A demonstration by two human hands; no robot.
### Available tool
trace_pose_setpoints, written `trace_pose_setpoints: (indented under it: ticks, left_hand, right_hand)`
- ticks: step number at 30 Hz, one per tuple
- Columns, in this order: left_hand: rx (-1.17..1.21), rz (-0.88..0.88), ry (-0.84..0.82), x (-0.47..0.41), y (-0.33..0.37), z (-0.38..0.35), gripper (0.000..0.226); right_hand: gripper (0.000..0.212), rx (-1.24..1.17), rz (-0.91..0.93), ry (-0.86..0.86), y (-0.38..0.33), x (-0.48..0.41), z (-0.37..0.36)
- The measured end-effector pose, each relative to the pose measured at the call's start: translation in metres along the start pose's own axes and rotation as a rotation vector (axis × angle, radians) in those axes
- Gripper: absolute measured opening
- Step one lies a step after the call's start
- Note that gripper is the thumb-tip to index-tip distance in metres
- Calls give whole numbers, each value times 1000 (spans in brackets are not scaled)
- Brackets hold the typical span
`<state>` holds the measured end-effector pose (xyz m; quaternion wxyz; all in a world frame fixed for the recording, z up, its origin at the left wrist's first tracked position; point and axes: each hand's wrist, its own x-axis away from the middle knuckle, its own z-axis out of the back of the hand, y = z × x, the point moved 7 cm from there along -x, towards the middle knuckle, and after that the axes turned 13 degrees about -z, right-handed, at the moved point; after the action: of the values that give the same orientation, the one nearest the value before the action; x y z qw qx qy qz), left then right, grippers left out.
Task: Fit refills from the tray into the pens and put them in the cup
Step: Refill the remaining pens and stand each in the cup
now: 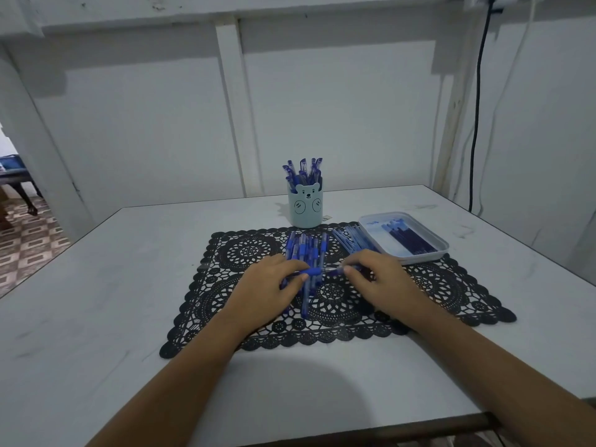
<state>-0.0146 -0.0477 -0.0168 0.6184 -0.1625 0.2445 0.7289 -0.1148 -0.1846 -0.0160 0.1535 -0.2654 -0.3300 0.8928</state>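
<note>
Pen (317,271) at frame centre: left hand (272,282) grips its barrel, right hand (374,279) pinches its tip end. Pile of pens (306,250) waits beneath; refills (409,240) remain in the tray (442,245), centre right. Cup (306,208) behind already holds many; seemingly about midway.

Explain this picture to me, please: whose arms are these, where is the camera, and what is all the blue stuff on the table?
No machine here: these are a person's two bare hands, filmed by one camera worn on the head, looking down. On the white table lies a black lace mat with a pile of blue pens. Behind it stands a bear-faced cup already holding pens; to the right, a tray holds dark refills. The left hand and right hand grip one pen between them, one at each end.
</note>
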Motion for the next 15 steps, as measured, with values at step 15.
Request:
trace_pose_setpoints:
  ticks: [15]
  left_hand:
    - [171,7,-59,-2,14,-7,36]
  right_hand:
    - [25,-38,170,-97,-19,7,-6]
